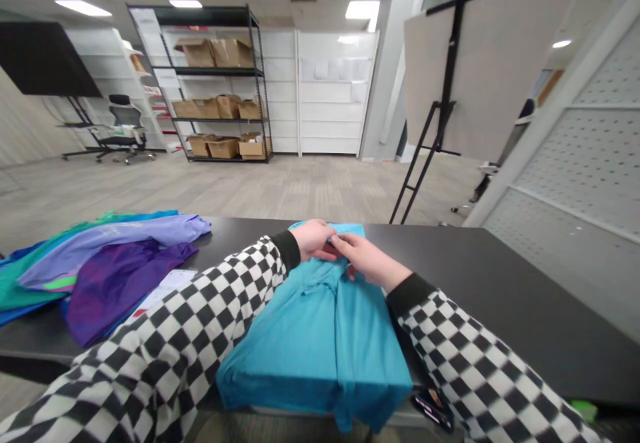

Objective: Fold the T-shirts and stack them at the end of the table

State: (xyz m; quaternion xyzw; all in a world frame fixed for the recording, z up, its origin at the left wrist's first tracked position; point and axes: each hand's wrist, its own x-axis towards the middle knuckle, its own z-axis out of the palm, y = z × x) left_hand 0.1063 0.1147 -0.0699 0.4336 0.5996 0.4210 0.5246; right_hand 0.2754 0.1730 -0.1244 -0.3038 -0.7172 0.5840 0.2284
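Note:
A turquoise shirt [305,343] is spread over the dark table, its lower edge hanging over the near side. Folds bunch up around its middle, and a narrow sleeve-like strip runs down its right half. My left hand [315,238] is closed at the far part of the shirt, fingers bent inward. Facing it, my right hand [367,256] pinches at the same spot, and the fingertips of both hands meet. Cloth appears to be caught between them, though the fingers hide exactly which part.
Several purple, green and blue garments [135,270] lie heaped at the left of the dark table [465,263], by a white paper [167,288]. A black object [433,410] sits near the front edge. Beyond stand a board on a stand [450,63] and shelves with boxes [220,106].

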